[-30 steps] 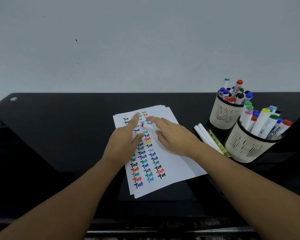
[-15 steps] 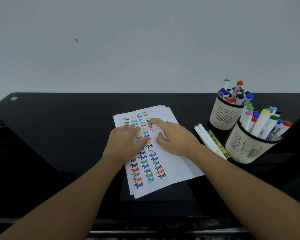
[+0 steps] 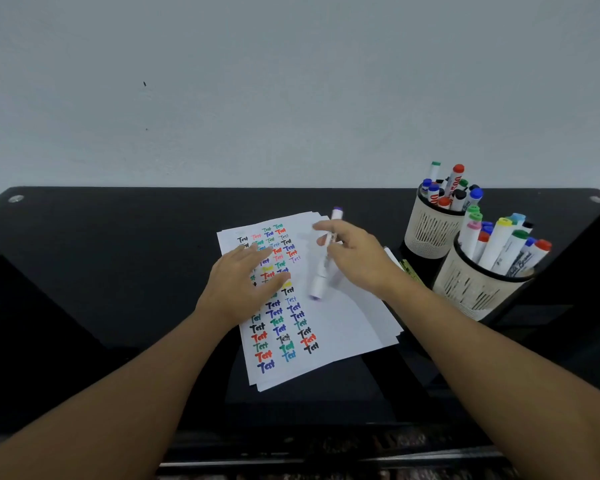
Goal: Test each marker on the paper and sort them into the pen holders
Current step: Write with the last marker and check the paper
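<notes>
Purple-tipped marker [image 3: 323, 258] hangs over the paper [image 3: 340, 320], pinched in our right hand [image 3: 357, 261]; our left hand [image 3: 243, 285] lies flat, fingers relaxed, on the sheet. Such a loose pinch could drop it, smearing the test marks.

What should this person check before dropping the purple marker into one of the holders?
1. Marker held: ok, the right hand has its fingers round the purple marker.
2. Cap on: cannot tell, the image is blurred.
3. Test mark made: cannot tell; a faint purple word shows on the paper.
4. Paper steadied: ok, the left hand lies flat on it.
5. Room in the holders: cannot tell; near holder and far holder both look crowded.
</notes>
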### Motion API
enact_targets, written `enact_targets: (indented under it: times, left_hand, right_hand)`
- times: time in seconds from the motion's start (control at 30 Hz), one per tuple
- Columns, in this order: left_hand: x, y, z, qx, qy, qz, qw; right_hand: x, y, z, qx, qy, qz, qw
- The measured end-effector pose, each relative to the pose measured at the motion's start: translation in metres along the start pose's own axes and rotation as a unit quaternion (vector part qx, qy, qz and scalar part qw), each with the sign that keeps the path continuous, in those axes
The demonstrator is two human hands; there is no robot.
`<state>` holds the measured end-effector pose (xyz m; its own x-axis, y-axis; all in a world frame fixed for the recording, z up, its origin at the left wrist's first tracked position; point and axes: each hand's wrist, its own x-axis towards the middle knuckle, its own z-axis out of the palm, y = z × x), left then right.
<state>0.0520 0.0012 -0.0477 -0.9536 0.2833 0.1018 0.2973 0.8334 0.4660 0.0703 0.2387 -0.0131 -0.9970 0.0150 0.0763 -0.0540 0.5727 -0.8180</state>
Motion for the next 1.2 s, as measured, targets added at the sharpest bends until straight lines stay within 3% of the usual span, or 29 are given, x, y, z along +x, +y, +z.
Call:
enact_targets:
  times: [0.23, 0.53, 0.73, 1.0, 1.2]
  left_hand:
    - [-0.024, -0.009, 0.0, 0.127, -0.12, 0.013, 0.985]
    - [-0.036, -0.007, 0.0, 0.146, -0.085, 0.02, 0.985]
    - [-0.036, -0.007, -0.001, 0.126, -0.086, 0.016, 0.988]
    - [-0.036, -0.011, 0.0, 0.124, -0.076, 0.022, 0.989]
    - [-0.036, -0.013, 0.001, 0.126, -0.075, 0.025, 0.989]
  right_hand:
    - [-0.016, 0.004, 0.001, 0.023, 0.039, 0.031, 0.998]
    - [-0.03, -0.007, 0.008, -0.082, 0.106, 0.014, 0.991]
    - [-0.04, -0.019, -0.005, -0.1, 0.099, -0.017, 0.99]
    - [-0.038, -0.057, -0.069, -0.135, 0.175, -0.059, 0.973]
    - [-0.031, -0.072, -0.138, -0.236, 0.255, -0.066, 0.935]
